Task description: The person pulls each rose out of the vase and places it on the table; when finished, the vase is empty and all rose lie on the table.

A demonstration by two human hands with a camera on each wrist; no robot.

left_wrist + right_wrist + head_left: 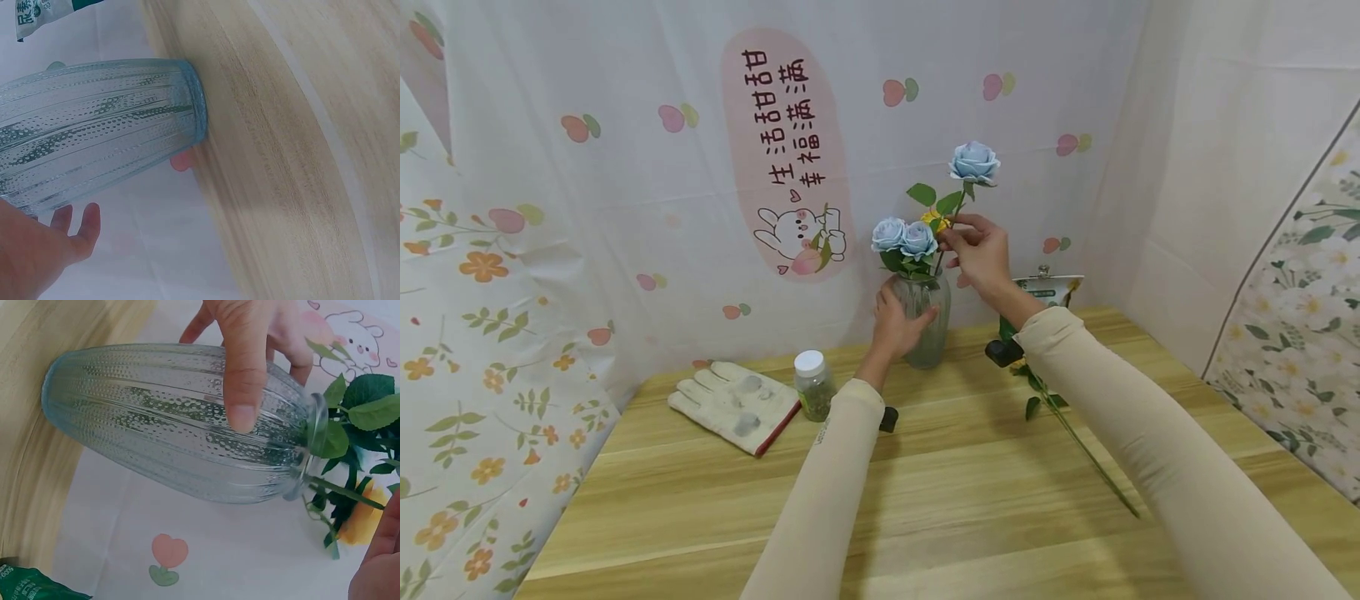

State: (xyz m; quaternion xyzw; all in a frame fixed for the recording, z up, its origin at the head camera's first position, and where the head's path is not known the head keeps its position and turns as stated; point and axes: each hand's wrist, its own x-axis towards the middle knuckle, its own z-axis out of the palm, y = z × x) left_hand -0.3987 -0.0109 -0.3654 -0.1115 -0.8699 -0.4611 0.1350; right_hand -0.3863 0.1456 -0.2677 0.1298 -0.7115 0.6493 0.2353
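Observation:
A ribbed clear glass vase stands upright at the back of the table. My left hand holds its side, and the right wrist view shows the thumb across the front of the glass. Two blue roses and a yellow flower sit at the mouth. My right hand pinches the stem of a taller blue rose, whose bloom stands above the others. In the right wrist view that stem enters the vase's mouth; the pinching fingertips are mostly out of frame.
To the left lie a white work glove with a red cuff and a white-lidded jar. A long green flower stem lies on the right, partly under my right arm. Behind that arm stands a green-and-white packet.

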